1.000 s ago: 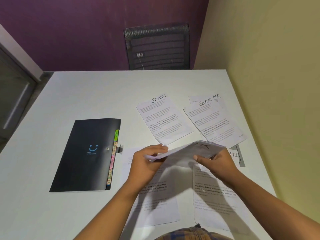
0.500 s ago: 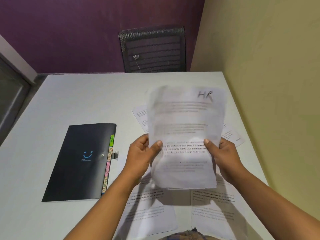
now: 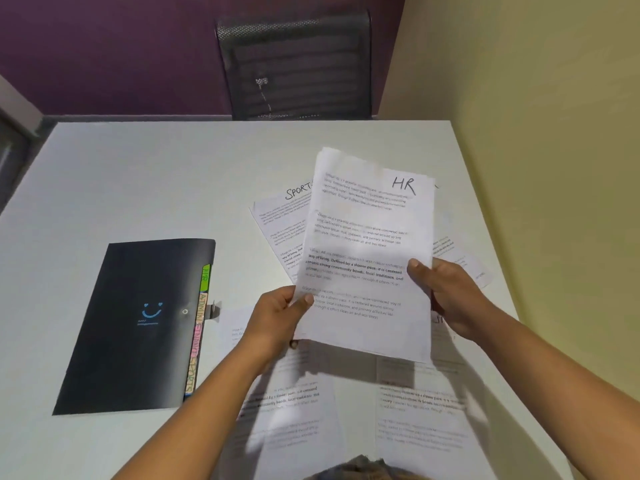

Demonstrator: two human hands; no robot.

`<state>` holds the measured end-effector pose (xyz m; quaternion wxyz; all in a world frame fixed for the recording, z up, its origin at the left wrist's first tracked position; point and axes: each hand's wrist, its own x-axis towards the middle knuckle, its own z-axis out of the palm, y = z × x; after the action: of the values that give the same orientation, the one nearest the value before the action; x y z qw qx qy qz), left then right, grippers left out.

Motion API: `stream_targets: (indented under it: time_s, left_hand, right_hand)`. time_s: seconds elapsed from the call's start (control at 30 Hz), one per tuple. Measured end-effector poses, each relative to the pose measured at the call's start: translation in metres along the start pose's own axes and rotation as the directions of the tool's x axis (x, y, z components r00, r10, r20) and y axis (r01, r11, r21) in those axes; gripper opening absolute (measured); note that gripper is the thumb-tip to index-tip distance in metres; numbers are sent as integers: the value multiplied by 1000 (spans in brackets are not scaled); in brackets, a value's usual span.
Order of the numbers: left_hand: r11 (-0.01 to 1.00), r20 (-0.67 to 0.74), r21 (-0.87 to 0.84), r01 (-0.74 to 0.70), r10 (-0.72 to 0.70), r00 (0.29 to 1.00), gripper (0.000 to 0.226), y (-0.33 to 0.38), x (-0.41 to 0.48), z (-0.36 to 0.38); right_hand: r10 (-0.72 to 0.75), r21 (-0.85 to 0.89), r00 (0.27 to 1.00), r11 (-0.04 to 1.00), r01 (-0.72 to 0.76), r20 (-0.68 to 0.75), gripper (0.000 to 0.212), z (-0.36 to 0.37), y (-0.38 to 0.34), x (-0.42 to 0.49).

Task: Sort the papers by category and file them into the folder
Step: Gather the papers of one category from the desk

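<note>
We are holding the HR papers (image 3: pixel 367 251) up above the table (image 3: pixel 173 174), our left hand (image 3: pixel 277 317) pinching their lower left edge and our right hand (image 3: pixel 450 299) gripping the right edge. The black folder (image 3: pixel 138 323) is lying closed well to the left, bare table stretching beyond it to the far edge. Loose sheets (image 3: pixel 422 427), one seemingly headed SPORTS, are lying underneath, and the yellow wall (image 3: pixel 536 133) is running along the table's right edge.

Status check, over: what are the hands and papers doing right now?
Left hand and right hand grip HR papers above table. Folder closed, at left. Nothing blocking it.
</note>
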<state>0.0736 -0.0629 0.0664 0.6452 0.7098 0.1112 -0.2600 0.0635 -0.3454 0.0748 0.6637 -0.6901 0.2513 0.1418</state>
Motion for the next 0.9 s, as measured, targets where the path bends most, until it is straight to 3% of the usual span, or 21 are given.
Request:
stream_targets:
  time_s: [0.1,0.27,0.37,0.57,0.77,0.9]
  left_hand:
    - [999,-74,-28,21,-23,997,17,-2,16,-3]
    - [993,-132,-102,66,-79,988,18,-2,43,-2]
    - [991,-159,-115,63,-81,984,16,-2,57,-2]
    - [986,-197,-142,92,-119,973,15,-9,77,-2]
    - [986,-207,-142,93,-121,971,14,-13,81,1]
    - [983,-219,-157,98,-131,967,13,-13,77,-1]
  right_hand:
    - [65,13,997,998,-65,-39,30,-16,-7,29]
    - [-32,-283,914,955,-92,-405,7,-73,6,112]
    - [-59,-522,840,806,-279,-540,25,-98,10,140]
    - [93,-650,867,624,-433,-489,54,-98,11,160]
    - [141,-493,842,756,-431,-520,11,-100,15,174]
    - [156,-312,828,876,-368,-539,17,-104,17,181]
